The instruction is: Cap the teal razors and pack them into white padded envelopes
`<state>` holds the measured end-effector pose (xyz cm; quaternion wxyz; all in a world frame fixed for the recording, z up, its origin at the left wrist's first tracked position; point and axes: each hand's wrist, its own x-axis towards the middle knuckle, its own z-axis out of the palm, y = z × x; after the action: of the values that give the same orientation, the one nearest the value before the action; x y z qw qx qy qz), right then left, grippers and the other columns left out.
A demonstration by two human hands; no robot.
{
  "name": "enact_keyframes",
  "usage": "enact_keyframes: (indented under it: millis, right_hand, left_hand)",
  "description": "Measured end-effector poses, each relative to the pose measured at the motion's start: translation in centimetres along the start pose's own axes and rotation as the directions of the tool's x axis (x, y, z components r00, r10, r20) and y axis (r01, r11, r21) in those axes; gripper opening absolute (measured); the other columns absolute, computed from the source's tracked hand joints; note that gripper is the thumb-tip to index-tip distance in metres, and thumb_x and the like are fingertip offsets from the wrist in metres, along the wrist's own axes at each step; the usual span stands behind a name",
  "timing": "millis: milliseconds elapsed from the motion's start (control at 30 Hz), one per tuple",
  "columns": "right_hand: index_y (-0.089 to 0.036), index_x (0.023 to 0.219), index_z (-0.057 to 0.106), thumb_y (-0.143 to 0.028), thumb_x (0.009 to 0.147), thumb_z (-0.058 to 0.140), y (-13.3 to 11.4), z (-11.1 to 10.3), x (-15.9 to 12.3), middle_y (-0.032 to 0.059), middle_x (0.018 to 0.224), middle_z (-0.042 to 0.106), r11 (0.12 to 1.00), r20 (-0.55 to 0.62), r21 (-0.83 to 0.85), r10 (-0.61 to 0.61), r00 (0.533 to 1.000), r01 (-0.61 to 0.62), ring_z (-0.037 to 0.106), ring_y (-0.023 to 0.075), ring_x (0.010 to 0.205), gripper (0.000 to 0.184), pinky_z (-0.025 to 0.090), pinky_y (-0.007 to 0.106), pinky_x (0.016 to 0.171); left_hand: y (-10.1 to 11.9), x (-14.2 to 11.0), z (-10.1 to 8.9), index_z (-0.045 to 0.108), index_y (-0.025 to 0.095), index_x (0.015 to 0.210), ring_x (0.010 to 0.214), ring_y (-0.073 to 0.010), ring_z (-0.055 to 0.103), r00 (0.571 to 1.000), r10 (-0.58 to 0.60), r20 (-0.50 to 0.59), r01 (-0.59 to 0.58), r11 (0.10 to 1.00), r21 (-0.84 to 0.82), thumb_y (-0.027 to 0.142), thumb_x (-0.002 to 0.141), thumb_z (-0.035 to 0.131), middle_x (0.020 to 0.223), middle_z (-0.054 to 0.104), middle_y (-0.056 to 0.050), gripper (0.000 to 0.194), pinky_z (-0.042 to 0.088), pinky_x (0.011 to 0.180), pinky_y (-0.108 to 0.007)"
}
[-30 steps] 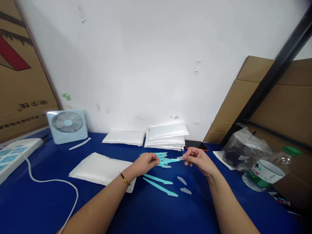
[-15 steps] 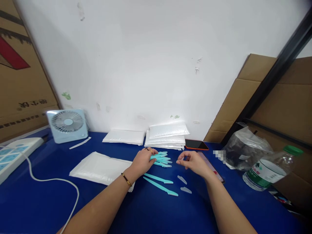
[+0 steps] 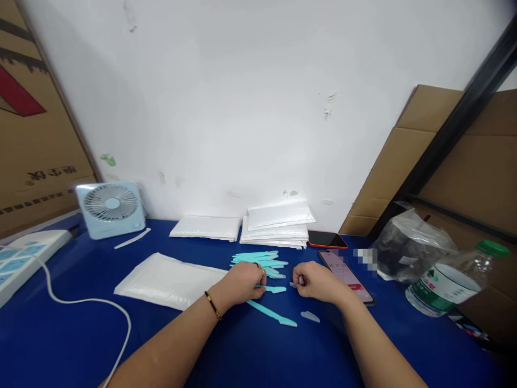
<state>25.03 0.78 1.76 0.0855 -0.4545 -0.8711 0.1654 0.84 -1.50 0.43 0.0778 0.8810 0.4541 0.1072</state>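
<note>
My left hand (image 3: pixel 243 281), closed, pinches the handle of a turquoise eyebrow razor (image 3: pixel 277 290), its blade end pointing right. Opposite it, my right hand (image 3: pixel 316 281) has its fingers pressed together on a small clear blade cap (image 3: pixel 293 284), mostly hidden by the fingers. A gap separates cap and blade. Just behind my left hand lies a fanned pile of turquoise razors (image 3: pixel 258 256), blades to the right. Nearer me, another single razor (image 3: pixel 272 313) rests on the blue table, with a second loose clear cap (image 3: pixel 310 317) to its right.
White padded mailers lie at left (image 3: pixel 161 280) and stacked by the wall (image 3: pixel 278 231). Two phones are at right, one lit (image 3: pixel 347 277), one dark (image 3: pixel 327 239). A bottle (image 3: pixel 444 288) and plastic bag (image 3: pixel 410 242) stand right; a fan (image 3: pixel 112 207), power strip (image 3: pixel 28 256) and cable, left.
My left hand has come from the pile toward me and taken hold of a single razor. My right hand has lowered and picked up one of the two loose caps.
</note>
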Motion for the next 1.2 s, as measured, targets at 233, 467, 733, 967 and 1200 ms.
enact_keyframes:
  millis: [233,467,733,967,1200]
  right_hand:
    - [-0.017,0.075,0.058,-0.014,0.07,0.048,-0.1,-0.9,-0.3,-0.0016,0.063,0.056,0.978,-0.012,0.202,-0.046,0.999,0.048,0.048,0.0099,0.057,0.011,0.034,0.019,0.052]
    - [-0.017,0.074,0.06,-0.016,0.073,0.05,-0.4,-0.9,-0.3,-0.0014,0.063,0.055,0.961,-0.006,0.266,-0.072,0.997,0.071,0.046,0.0097,0.056,0.01,0.034,0.019,0.05]
    - [-0.018,0.077,0.068,-0.017,0.072,0.054,-0.4,-0.6,0.0,0.0011,0.069,0.065,0.966,0.047,0.246,-0.098,0.994,0.083,0.056,0.0127,0.061,0.015,0.038,0.02,0.054]
    - [-0.019,0.077,0.068,-0.018,0.074,0.054,-0.8,0.0,0.0,0.0006,0.071,0.066,0.953,0.031,0.287,-0.111,0.993,0.098,0.057,0.0126,0.062,0.013,0.039,0.02,0.054]
    - [-0.019,0.08,0.063,-0.018,0.078,0.052,-2.6,0.9,0.8,0.0008,0.076,0.062,0.955,-0.15,0.24,-0.138,0.979,0.172,0.053,0.0111,0.063,0.012,0.038,0.02,0.056]
  left_hand:
    - [-0.6,0.0,-0.3,0.063,0.024,0.082,0.071,-0.0138,0.058,0.999,0.003,0.038,0.001,0.995,-0.102,0.043,0.074,0.06,0.078,0.064,0.002,0.021,0.032,0.052,-0.022]
    - [-0.4,0.2,-0.5,0.063,0.024,0.074,0.065,-0.013,0.057,0.993,0.109,0.054,-0.108,0.994,-0.017,0.029,0.072,0.06,0.07,0.064,0.003,0.006,0.029,0.051,-0.023]
    - [-0.4,0.5,-0.4,0.062,0.021,0.071,0.064,-0.0141,0.058,0.99,0.14,0.015,-0.141,0.989,0.049,0.017,0.072,0.051,0.07,0.066,0.0,0.011,0.032,0.054,-0.023]
    - [-0.6,0.5,0.1,0.061,0.021,0.073,0.068,-0.0129,0.059,0.982,0.182,-0.039,-0.182,0.983,0.018,0.021,0.08,0.049,0.075,0.066,0.002,0.013,0.034,0.057,-0.022]
    - [0.1,0.9,-0.3,0.06,0.02,0.085,0.083,-0.0151,0.058,0.977,0.15,-0.152,-0.152,0.988,0.0,0.025,0.089,0.043,0.083,0.064,0.0,0.018,0.039,0.075,-0.027]
